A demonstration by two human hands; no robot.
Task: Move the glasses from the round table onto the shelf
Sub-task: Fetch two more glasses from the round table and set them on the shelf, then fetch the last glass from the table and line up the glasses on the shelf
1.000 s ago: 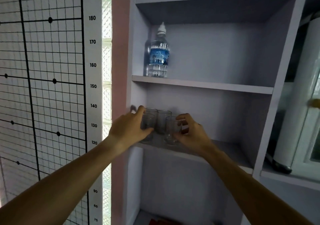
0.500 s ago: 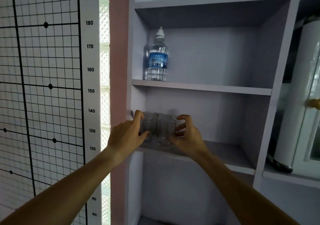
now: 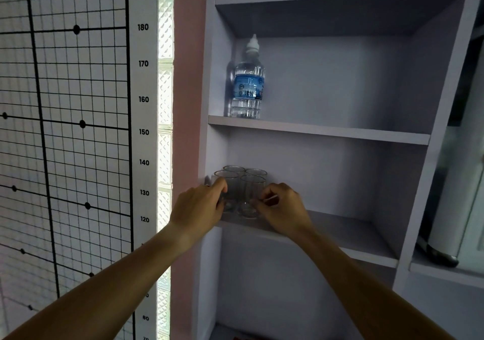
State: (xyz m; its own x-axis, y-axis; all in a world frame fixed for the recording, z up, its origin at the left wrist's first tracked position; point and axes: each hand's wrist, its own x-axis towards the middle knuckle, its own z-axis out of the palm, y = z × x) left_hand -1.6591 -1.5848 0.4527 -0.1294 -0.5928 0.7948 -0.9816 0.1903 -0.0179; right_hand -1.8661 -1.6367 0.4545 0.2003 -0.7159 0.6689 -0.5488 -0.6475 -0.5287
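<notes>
Standing four glasses on shelf, left fingers and right fingers curled around front pair

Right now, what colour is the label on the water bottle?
Blue with white print, on the water bottle; the head view shows it.

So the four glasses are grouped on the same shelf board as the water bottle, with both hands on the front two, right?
Not quite. The head view shows the water bottle on the board above; the four glasses stand one board lower. The left hand and right hand are on the front two.
</notes>
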